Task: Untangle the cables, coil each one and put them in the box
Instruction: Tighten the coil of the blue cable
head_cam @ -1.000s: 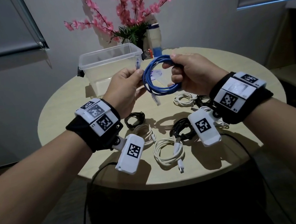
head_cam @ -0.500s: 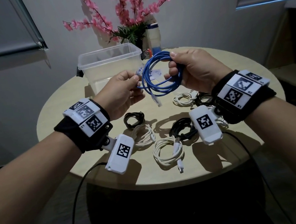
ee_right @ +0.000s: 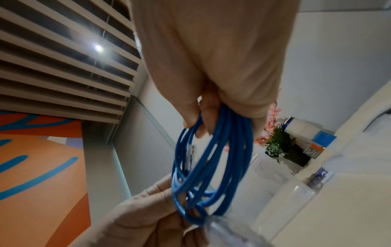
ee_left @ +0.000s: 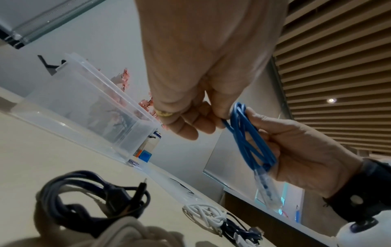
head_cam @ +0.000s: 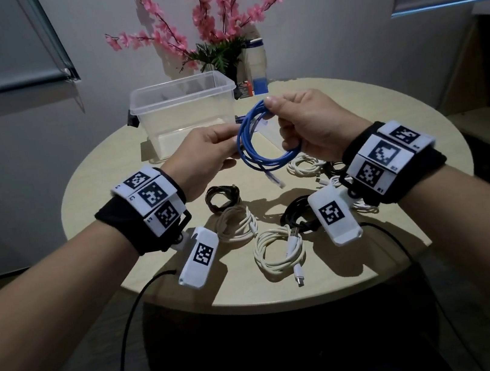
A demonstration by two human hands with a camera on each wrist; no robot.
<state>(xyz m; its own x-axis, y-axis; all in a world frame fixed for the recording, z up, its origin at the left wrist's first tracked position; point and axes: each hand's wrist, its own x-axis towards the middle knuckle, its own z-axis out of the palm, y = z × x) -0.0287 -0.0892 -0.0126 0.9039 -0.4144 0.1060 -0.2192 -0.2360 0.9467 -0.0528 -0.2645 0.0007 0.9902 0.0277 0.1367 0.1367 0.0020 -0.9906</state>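
Blue cable (head_cam: 258, 142), coiled in several loops, held in the air between both hands above the desk (head_cam: 104, 187), just in front of the clear box (head_cam: 184, 105). Right hand (head_cam: 311, 127) grips the coil's top and right side — thumb and forefinger pinching the top strands, the other fingers curled through the loops. Left hand (head_cam: 204, 156) pinches a strand at the coil's left edge, thumb on top, fingers curled under. Both palms face inward, wrists about level, forearms coming in from the lower corners. One clear plug end (head_cam: 274, 179) hangs below the right grip; the second plug (ee_right: 191, 151) sits inside the loops. Under the grips on the desk lie coiled cables: a dark one (head_cam: 223, 196), white ones (head_cam: 279, 251) nearest the body, a black one (head_cam: 298, 218) partly hidden by the right wrist unit. Behind the box — a pot of pink flowers (head_cam: 213, 28).
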